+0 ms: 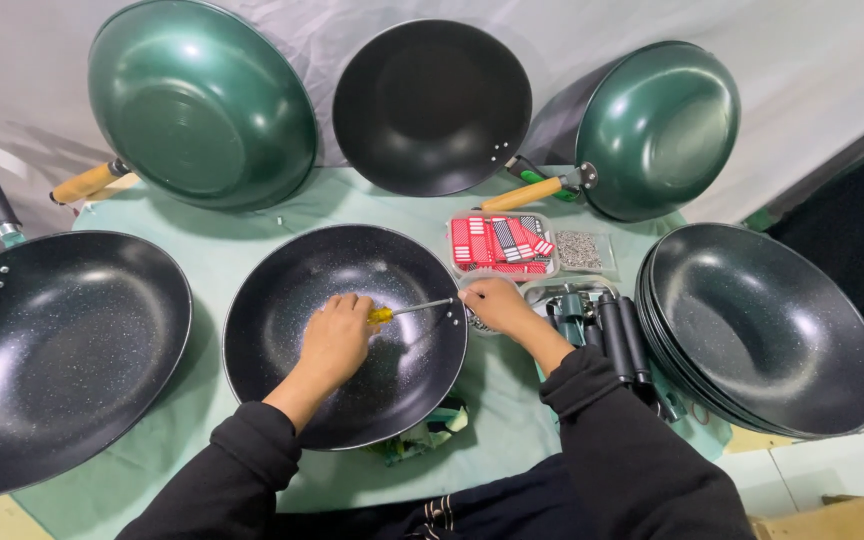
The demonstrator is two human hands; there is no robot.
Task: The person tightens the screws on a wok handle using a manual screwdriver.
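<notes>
While our left hand [334, 338] rests inside the centre wok [345, 335], it is closed around the yellow handle of a screwdriver [407, 311], whose shaft runs toward three o'clock and ends at the wok's rim. Our right hand [492, 303] sits just outside that rim, fingers pinched narrow at the spot where the tip arrives; whether it grips a screw or only steadies the wall, we cannot tell.

That wok lies at the middle of the green bench [222, 260], mouth up, with no handle fitted. We judge it stiff and fairly heavy, its speckled coating slick and easy to scratch, so the rim is the safest place to hold it. The screwdriver is light and rigid, best held by its handle.

At three o'clock of the right hand lies a bunch of black handles [602, 330], and beyond them a stack of woks [767, 325]. Toward one o'clock stand a tray of red packets [500, 242] and a small bag of screws [580, 250]. At nine o'clock sits a large wok with a handle [57, 355]. Along twelve o'clock three pans lean on the backdrop: a green wok [202, 105], a black pan [432, 105] and another green one [657, 130].
</notes>
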